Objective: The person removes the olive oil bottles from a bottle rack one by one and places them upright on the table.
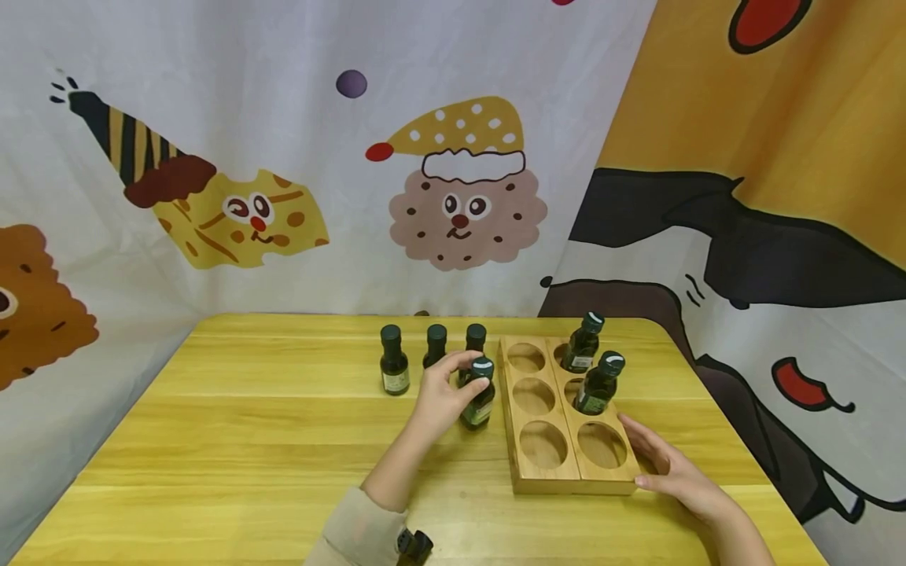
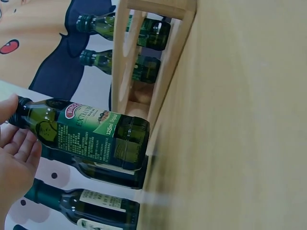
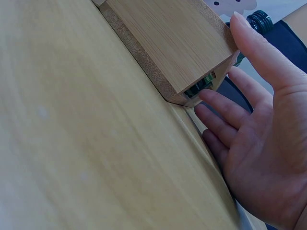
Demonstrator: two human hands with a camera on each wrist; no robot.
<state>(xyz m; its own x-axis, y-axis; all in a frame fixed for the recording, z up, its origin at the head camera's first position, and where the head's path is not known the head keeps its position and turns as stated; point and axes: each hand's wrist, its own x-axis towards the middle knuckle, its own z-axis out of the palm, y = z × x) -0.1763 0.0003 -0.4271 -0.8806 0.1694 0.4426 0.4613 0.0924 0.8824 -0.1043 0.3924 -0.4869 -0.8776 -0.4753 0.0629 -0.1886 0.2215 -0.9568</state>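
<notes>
My left hand [image 1: 439, 397] pinches the dark cap of a small green olive oil bottle [image 1: 479, 410], just left of the wooden rack [image 1: 555, 486]. Its green label shows in the left wrist view, where the olive oil bottle [image 2: 91, 132] stands close to the table; I cannot tell whether its base touches. My right hand [image 1: 672, 472] rests against the rack's near right corner, fingers extended along the side and thumb at the front. In the rack's right row, one bottle [image 1: 582, 346] occupies the far hole and another bottle [image 1: 598, 387] the middle one, both leaning slightly in view.
Behind my left hand stand three more bottles: a left one [image 1: 394, 369], a middle one [image 1: 436, 342] partly hidden, and a right one [image 1: 476, 336] mostly covered. The rack's left row and near right hole hold nothing. A cartoon curtain [image 1: 283, 118] hangs behind the table [image 1: 212, 440].
</notes>
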